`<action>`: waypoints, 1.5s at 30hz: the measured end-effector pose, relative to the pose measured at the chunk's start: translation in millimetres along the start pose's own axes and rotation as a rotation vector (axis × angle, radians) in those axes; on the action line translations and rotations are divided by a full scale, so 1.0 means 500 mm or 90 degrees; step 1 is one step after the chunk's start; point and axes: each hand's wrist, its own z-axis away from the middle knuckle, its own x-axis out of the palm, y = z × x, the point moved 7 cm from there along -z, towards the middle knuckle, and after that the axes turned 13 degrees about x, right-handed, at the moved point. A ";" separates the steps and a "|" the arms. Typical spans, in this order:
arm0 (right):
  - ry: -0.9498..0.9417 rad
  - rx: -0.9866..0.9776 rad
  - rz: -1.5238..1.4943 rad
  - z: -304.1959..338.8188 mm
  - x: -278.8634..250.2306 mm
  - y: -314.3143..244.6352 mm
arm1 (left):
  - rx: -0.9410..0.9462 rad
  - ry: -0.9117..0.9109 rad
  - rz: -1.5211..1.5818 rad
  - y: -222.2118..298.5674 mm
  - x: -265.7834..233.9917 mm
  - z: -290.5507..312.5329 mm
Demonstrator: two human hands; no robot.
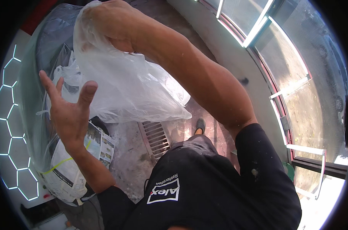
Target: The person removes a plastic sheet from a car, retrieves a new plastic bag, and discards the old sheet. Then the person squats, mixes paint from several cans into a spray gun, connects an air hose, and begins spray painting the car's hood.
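Note:
My right arm reaches across to the upper left, and my right hand (109, 25) is partly wrapped in thin clear plastic sheeting (124, 84). Its fingers are bent round the film, though the plastic blurs their tips. The sheet hangs from that hand in loose folds toward the middle of the view. Lower and to the left, my left hand (68, 113) is raised with its fingers and thumb spread, holding nothing. It is beside the sheeting, close to a large dark rounded surface (47, 46) under film. Below this hand is printed masking paper (103, 143) with a yellow-green strip (63, 164).
A metal floor grate (155, 138) lies in the dusty floor near my legs. To the right run a low wall and framed windows (285, 57). Hexagonal light tubes (7, 126) line the far left. A green round object (288, 171) stands at the lower right.

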 end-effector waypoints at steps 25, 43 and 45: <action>0.371 0.398 0.539 -0.093 -0.729 0.574 | -0.171 0.181 0.117 -0.700 -0.498 -0.169; 0.144 0.037 0.500 -0.059 -0.355 -0.074 | 0.122 -0.135 0.171 -0.096 0.112 -0.185; 0.005 -0.316 0.536 -0.060 -0.271 -0.109 | 0.216 -0.064 0.228 0.089 0.202 -0.231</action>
